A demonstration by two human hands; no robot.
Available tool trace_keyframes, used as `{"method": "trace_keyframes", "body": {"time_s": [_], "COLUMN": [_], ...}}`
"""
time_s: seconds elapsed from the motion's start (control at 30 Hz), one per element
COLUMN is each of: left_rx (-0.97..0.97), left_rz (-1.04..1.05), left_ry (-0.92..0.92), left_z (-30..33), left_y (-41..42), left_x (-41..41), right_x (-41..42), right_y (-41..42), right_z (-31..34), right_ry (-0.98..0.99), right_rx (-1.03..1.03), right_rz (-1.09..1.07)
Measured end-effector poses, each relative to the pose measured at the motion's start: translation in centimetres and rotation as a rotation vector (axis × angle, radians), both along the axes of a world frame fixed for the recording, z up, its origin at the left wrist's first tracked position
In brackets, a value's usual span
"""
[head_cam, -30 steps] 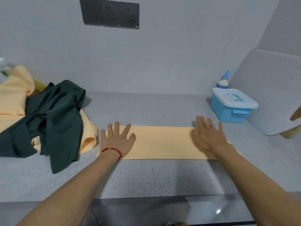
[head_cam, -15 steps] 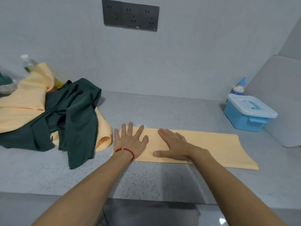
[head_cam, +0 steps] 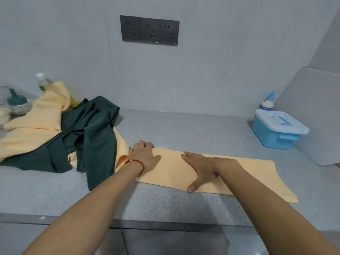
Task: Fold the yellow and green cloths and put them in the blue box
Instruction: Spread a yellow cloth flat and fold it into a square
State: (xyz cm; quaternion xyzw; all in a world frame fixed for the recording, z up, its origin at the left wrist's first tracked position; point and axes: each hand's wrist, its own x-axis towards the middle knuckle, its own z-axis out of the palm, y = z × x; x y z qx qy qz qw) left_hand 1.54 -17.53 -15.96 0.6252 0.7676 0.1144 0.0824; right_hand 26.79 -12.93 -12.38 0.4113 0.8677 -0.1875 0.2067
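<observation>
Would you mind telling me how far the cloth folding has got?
Done: one yellow cloth lies folded into a long strip on the counter. In hand: the left hand curls its fingers over the strip's left end while the right hand presses it flat. Left: finishing this fold, folding the heaped green cloth and the other yellow cloth, and loading the blue box, whose lid is on.

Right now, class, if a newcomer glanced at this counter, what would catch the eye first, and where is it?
First, the long folded yellow cloth strip across the middle of the speckled grey counter, with the left hand and right hand on its left half. Next, the rumpled dark green cloth heaped at the left, and the lidded blue plastic box at the far right.
</observation>
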Motion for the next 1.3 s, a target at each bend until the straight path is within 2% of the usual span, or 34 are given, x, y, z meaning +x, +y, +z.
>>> {"method": "trace_keyframes", "body": {"time_s": [0.07,0.2,0.3,0.47,0.6,0.67,0.73,0.83,0.9,0.97,1.03,1.17,1.3], "left_rx": [-0.087,-0.262,-0.325,-0.201,-0.086,-0.034,-0.009,-0.017,-0.047,-0.103,-0.105,0.105,0.074], "left_rz": [-0.023,-0.041,-0.028,0.008,-0.03,-0.022,-0.021,-0.045,-0.071,-0.089,-0.106,-0.316,-0.558], "left_ry": [-0.07,-0.356,-0.481,-0.983,-1.101,-1.083,-1.044,-0.965,-0.919,-0.924,-0.844,-0.352,-0.036], "left_z": [1.7,4.4,5.3,7.2,10.8,12.3,13.3,13.4,12.7,11.4,9.6,5.0,1.7], "left_y": [0.2,-0.7,-1.7,-2.9,-3.1,-2.8,-2.2,-1.0,-0.3,0.1,0.0,-0.9,-1.4], "left_x": [-1.6,-4.2,-4.9,-5.6,-2.9,-0.1,3.0,8.0,11.6,14.4,15.7,15.3,14.8], "right_x": [0.0,0.3,0.3,-1.4,-2.6,-1.8,0.0,3.0,5.0,6.6,7.7,9.0,9.5], "right_y": [-0.6,-1.1,-1.2,-1.1,-1.8,-2.5,-3.3,-3.9,-4.2,-4.7,-5.2,-5.8,-5.8], "right_z": [0.0,-0.1,0.1,0.5,0.3,-0.2,-0.8,-0.9,-0.4,-0.1,-0.5,-2.8,-3.3], "right_ry": [0.019,0.128,0.152,0.102,0.13,0.282,0.625,1.12,1.268,1.253,1.182,1.091,1.081], "right_rx": [0.0,-0.015,-0.031,-0.07,-0.064,-0.046,-0.051,-0.152,-0.31,-0.414,-0.427,-0.254,-0.184], "right_rz": [0.018,0.0,-0.029,-0.033,-0.048,-0.091,-0.195,-0.51,-0.747,-0.903,-0.998,-1.019,-0.983]}}
